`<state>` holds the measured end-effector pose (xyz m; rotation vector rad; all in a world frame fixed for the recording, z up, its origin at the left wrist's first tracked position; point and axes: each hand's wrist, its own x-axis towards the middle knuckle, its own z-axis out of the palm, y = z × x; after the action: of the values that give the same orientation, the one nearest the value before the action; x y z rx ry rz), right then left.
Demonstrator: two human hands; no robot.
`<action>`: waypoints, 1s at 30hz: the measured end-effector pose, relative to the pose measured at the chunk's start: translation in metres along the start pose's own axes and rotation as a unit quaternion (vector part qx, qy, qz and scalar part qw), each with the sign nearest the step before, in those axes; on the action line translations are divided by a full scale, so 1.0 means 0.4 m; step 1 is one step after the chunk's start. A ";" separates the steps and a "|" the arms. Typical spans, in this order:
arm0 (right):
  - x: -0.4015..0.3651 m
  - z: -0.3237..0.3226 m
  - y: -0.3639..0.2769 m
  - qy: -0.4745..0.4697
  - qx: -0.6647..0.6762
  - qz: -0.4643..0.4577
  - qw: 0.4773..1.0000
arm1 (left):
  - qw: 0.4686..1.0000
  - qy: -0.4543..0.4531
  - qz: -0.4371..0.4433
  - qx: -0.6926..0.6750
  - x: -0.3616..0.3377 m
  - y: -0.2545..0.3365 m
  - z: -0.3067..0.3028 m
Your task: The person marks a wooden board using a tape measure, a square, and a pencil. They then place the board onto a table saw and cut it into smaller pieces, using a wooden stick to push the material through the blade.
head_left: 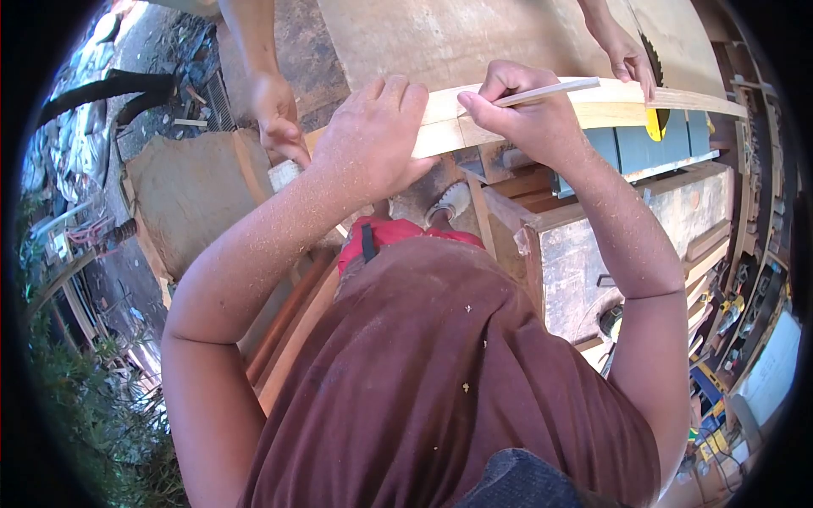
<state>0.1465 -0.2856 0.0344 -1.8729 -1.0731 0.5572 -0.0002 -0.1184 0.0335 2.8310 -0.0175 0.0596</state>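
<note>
A long pale wooden strip [593,106] runs across the upper middle of the head view. My left hand [377,135] is clamped over its left part, fingers curled over the top edge. My right hand [529,114] rests on the strip and pinches a thin light pencil [559,89] whose tip touches the wood near my left fingers. Another person's two hands hold the same strip: one [279,118] at its left end, one [631,63] further right.
A table saw with a blue body [648,144] and a yellow blade guard [654,125] stands under the strip on the right. A large plywood sheet [457,34] lies behind. Boards lean at the lower left [288,330]. Tools crowd shelves at the right edge [728,322].
</note>
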 end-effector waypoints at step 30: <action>0.003 -0.007 0.006 0.010 0.009 -0.015 1.000 | 1.000 0.004 0.004 0.005 0.006 0.007 -0.007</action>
<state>0.1504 -0.2864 0.0337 -1.8409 -1.0774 0.5273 0.0019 -0.1201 0.0369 2.8409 -0.0266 0.0724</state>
